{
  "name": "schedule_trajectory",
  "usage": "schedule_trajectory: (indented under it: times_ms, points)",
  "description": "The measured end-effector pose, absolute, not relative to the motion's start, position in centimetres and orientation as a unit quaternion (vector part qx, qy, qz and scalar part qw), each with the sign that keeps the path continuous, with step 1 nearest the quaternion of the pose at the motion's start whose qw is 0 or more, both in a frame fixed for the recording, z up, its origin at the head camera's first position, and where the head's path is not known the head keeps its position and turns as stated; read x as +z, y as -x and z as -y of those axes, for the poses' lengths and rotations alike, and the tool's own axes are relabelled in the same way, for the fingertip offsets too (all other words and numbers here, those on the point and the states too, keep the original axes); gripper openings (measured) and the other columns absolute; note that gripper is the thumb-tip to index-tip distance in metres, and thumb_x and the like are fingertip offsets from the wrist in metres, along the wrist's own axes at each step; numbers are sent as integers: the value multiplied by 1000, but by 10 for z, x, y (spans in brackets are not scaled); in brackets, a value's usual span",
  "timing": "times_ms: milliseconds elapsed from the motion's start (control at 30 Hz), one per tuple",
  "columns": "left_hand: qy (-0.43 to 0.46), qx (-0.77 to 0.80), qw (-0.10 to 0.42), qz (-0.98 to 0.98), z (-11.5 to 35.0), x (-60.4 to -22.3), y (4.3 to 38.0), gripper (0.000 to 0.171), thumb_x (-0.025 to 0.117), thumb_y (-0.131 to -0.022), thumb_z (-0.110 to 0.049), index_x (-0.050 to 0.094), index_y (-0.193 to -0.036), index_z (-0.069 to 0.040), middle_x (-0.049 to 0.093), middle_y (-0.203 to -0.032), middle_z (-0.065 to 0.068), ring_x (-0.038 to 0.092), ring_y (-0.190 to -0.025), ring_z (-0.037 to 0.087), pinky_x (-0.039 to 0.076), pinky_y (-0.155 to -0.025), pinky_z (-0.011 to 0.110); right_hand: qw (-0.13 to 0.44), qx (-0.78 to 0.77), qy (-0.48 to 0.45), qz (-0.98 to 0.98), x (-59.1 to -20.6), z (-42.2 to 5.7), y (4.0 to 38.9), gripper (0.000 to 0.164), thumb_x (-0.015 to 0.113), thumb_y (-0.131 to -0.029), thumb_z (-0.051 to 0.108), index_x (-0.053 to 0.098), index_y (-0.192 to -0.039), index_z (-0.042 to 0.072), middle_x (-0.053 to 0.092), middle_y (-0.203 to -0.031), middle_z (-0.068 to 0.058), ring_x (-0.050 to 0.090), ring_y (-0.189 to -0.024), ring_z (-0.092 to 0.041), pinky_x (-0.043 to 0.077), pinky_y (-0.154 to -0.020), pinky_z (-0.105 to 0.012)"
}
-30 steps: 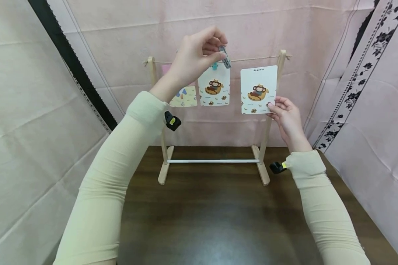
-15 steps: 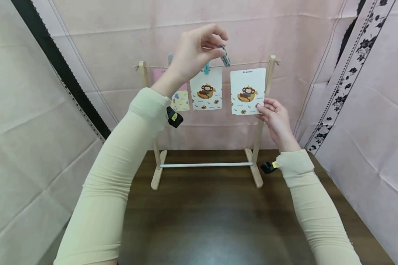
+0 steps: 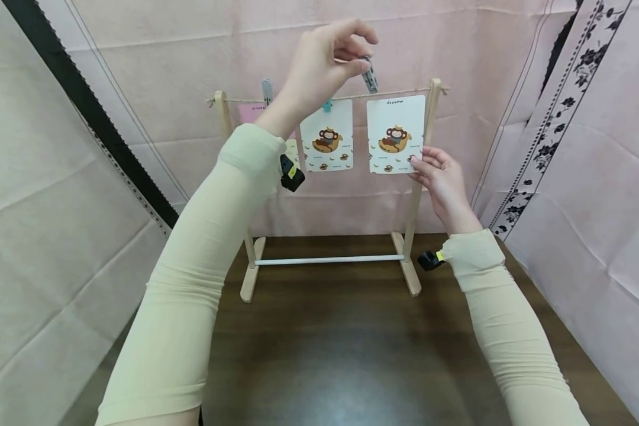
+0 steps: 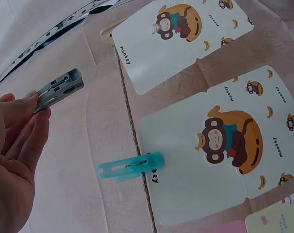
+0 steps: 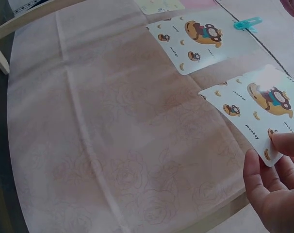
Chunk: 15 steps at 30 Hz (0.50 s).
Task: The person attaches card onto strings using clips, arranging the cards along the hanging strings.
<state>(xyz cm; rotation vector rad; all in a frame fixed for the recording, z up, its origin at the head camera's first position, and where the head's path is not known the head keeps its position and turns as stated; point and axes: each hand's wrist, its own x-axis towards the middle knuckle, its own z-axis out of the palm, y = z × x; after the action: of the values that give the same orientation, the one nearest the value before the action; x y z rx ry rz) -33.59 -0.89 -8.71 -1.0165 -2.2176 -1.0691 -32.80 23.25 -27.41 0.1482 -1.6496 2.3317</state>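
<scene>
My left hand [image 3: 325, 68] pinches a grey clothespin [image 3: 370, 77] just above the twine [image 4: 127, 107], its nose pointing down in the head view. With thumb and fingers my right hand [image 3: 443, 183] grips the lower right corner of a white monkey card [image 3: 396, 133]. That card stands upright, its top edge close to the twine near the right post; no clip shows on it. Left of it hangs a second monkey card [image 3: 327, 142], held to the twine by a teal clothespin [image 4: 130, 166]. My left forearm partly hides a pink and yellow card [image 3: 250, 111] farther left.
A wooden stand [image 3: 409, 236] carries the twine between its two posts, with a white crossbar [image 3: 330, 260] low down. It rests on a dark brown table [image 3: 319, 343]. Another grey-blue clothespin [image 3: 267, 92] sits on the twine at left. Pale curtains [image 3: 511, 89] surround the table.
The head view has shifted. My left hand has moved slightly up and right with the grey clothespin. My right hand has brought the card slightly up, nearer the twine. Both grips stay the same.
</scene>
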Motion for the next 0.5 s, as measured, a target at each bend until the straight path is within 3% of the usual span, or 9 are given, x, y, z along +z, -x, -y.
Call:
schedule_trajectory:
  times_ms: [500]
  points:
    - [366, -392, 220, 815, -5, -86, 341, 28, 68, -95, -3, 68, -122, -13, 73, -108, 6, 66, -99, 12, 48, -92, 18, 125, 833, -43, 537, -272, -232, 330, 19, 66, -94, -3, 60, -111, 5, 70, -95, -2, 65, -79, -12, 55, -72, -21]
